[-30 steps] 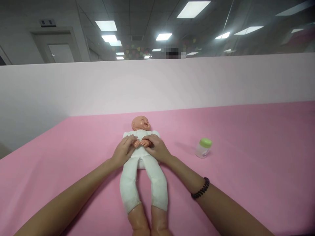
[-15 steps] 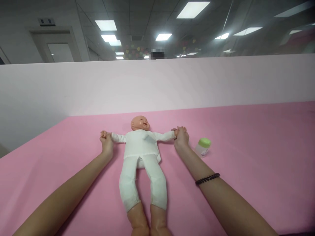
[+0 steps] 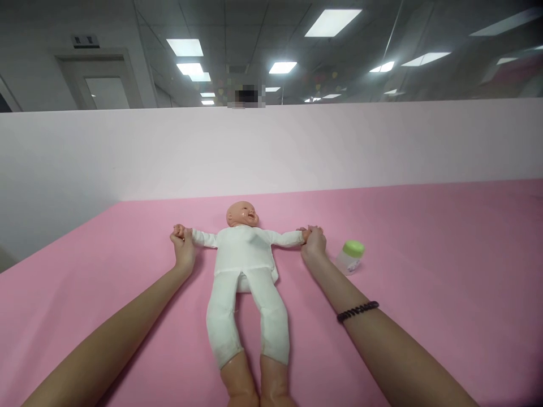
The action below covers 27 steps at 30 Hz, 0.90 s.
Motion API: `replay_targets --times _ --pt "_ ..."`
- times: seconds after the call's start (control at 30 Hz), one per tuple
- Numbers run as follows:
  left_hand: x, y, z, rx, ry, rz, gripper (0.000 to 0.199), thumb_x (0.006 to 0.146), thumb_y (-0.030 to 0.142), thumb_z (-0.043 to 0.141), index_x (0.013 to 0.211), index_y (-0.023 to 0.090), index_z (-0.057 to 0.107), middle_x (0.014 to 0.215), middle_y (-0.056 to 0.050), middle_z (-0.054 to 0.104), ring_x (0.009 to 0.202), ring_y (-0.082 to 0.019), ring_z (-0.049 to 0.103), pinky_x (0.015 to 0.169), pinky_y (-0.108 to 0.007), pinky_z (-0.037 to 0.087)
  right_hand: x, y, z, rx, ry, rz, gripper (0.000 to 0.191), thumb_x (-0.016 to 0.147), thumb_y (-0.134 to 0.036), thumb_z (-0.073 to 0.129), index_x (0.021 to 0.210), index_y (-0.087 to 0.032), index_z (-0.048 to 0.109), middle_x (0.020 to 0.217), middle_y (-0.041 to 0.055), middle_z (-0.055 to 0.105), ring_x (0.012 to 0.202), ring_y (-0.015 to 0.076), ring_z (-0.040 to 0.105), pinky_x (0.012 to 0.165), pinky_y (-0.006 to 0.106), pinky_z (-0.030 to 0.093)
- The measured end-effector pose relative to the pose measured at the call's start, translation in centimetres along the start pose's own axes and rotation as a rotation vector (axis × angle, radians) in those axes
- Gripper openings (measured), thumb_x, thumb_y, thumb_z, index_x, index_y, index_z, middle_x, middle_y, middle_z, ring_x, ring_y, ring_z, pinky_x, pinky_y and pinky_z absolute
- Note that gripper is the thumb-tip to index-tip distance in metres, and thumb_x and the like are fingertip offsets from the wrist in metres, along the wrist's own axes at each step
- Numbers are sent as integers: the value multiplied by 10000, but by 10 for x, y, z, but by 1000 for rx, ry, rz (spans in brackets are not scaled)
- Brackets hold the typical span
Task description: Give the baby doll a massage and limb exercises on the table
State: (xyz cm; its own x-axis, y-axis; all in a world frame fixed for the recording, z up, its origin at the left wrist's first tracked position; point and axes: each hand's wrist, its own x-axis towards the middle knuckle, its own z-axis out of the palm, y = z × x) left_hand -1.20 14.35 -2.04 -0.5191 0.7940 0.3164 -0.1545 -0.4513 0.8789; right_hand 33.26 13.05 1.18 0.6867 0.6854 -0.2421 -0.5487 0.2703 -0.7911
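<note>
The doll [image 3: 243, 249] lies on the tabletop [image 3: 416, 282], its arms [image 3: 285, 238], folded inward a second ago, now spread; either side, left hand [image 3: 184, 249] and right hand [image 3: 314, 246] seemingly grip its small hands [image 3: 180, 230], partly hidden.

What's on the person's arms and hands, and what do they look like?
The left forearm and right forearm are bare, with no sleeves in view. The left hand and right hand wear no gloves. A black, coiled, springy-looking band circles the right forearm.

From here I see a big pink table [image 3: 432, 254]. A doll [image 3: 244, 249] lies on its back there, near a little jar [image 3: 347, 264] with a green lid [image 3: 353, 248].
</note>
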Motion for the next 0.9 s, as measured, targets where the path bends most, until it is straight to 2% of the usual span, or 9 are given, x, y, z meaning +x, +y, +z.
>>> replay_targets --times 0.07,0.13,0.27,0.33,0.37,0.5,0.63,0.8,0.9 --pt "-14 8 5 115 -117 162 247 920 309 638 1094 254 472 1188 -40 565 1120 -161 579 1000 -304 474 -18 1 2 -73 -118 -251 117 847 -218 561 930 -224 479 714 -44 632 718 126 623 730 235 519" --pt "-30 16 11 240 -307 282 287 941 320 608 1205 253 516 1258 -72 596 1182 -202 579 1064 -361 448 -38 6 1 -208 -336 -551 165 857 -284 605 990 -213 538 851 7 689 841 146 646 823 267 512" --pt "-50 24 16 483 -800 454 333 907 267 612 1238 249 637 1272 -95 656 1265 -283 564 1161 -483 376 -68 21 -5 -594 -1034 -989 152 879 -246 576 1026 -223 611 960 61 679 855 198 624 847 359 523" --pt "-50 24 16 572 -913 540 323 922 238 561 1229 253 662 1297 -93 656 1319 -289 534 1185 -512 351 -73 28 -8 -755 -1285 -1170 171 874 -188 542 1025 -213 617 943 84 674 877 233 606 871 418 522" --pt "-49 23 16 607 -923 573 329 934 230 533 1236 254 662 1311 -93 651 1332 -285 526 1183 -516 355 -73 30 -9 -799 -1334 -1241 195 870 -163 528 1041 -202 613 954 97 673 899 247 599 885 441 519" --pt "-45 20 12 662 -905 625 341 957 232 504 1266 249 644 1324 -102 641 1326 -278 531 1153 -508 397 -68 34 -12 -848 -1296 -1351 248 874 -114 498 1096 -187 583 970 110 667 916 259 593 894 467 519" --pt "-49 20 12 618 -848 557 313 968 271 522 1271 245 600 1304 -108 638 1269 -269 562 1122 -483 415 -69 36 -12 -782 -1187 -1215 240 882 -161 523 1109 -205 588 999 93 680 916 242 624 881 434 523" --pt "-38 19 16 284 -446 292 265 957 329 578 1193 250 489 1270 -88 600 1195 -215 582 1048 -387 458 -64 26 -2 -460 -633 -751 181 887 -316 584 1037 -213 587 991 46 685 895 170 647 845 312 514" --pt "-15 15 13 67 -170 17 213 911 301 624 1039 257 459 1148 -37 601 1070 -168 603 897 -292 501 -39 17 3 -221 -251 -496 152 829 -291 600 947 -211 548 871 8 672 847 139 643 827 265 513"
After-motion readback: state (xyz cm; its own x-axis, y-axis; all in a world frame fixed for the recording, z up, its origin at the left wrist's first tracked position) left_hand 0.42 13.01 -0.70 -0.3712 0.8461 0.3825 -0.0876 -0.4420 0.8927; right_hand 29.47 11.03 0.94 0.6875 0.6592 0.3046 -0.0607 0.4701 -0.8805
